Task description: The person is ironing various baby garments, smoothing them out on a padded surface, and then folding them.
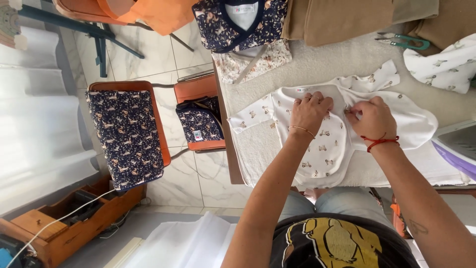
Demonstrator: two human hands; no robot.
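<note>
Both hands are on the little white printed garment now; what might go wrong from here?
1. The left hand presses flat while the right hand pinches the front of the white garment, so the fabric might crease or shift.
2. The garment's lower hem lies near the table's near edge and may slide off.
3. The scissors lie loose near other fabric and might snag it.

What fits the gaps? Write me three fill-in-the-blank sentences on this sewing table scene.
1. Both hands, left hand and right hand, press on a white printed baby ____.
2. The right wrist wears a ____ string bracelet.
3. The scissors have ____ handles.

Missing words: garment; red; green
</note>
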